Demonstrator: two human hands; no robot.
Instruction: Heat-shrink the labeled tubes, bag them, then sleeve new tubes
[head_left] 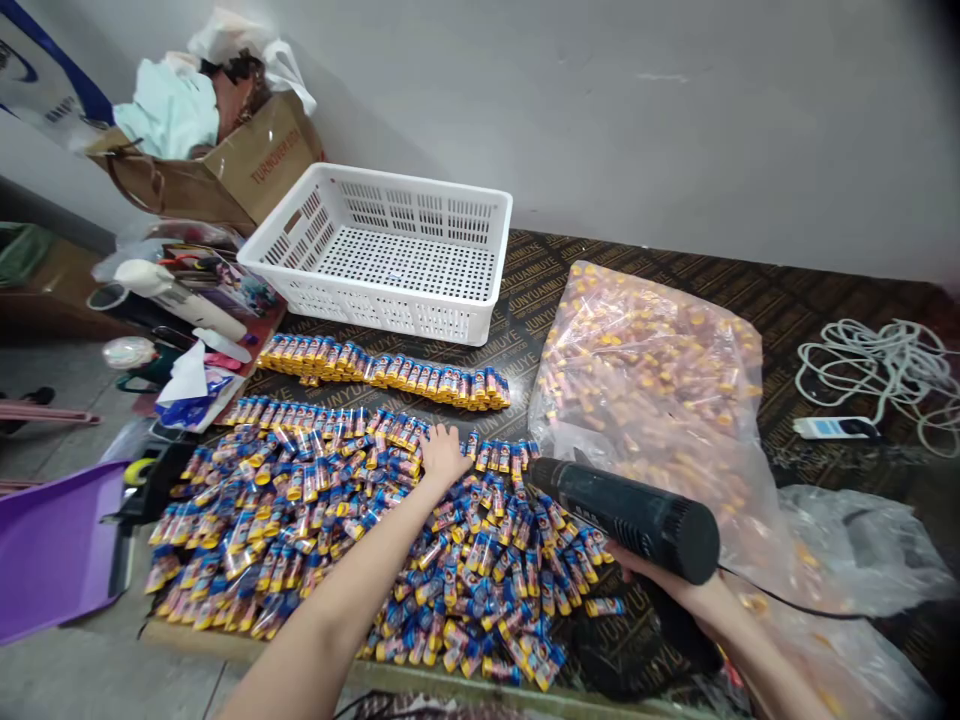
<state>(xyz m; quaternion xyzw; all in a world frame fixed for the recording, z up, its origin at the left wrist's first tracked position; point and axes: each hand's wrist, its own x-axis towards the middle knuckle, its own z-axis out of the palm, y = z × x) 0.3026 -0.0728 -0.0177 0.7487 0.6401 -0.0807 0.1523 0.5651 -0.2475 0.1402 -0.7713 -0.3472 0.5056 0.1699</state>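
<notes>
Dryer (619, 510) in grip, my right hand (675, 590) is pointing it across the vials (311, 480); my left hand (444, 455) is touching some, grip unclear from here.

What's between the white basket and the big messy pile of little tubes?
In the head view, lined-up tubes lie between the white basket and the messy pile, with dark tabletop showing.

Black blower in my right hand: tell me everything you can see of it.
The black blower looks like plastic: a cylindrical barrel, narrower at the front, ribbed near its round rear. Your right hand holds it slantwise from below, its front near a row of small tubes, pointing toward your left hand. A thin cord shows at its rear.
</notes>
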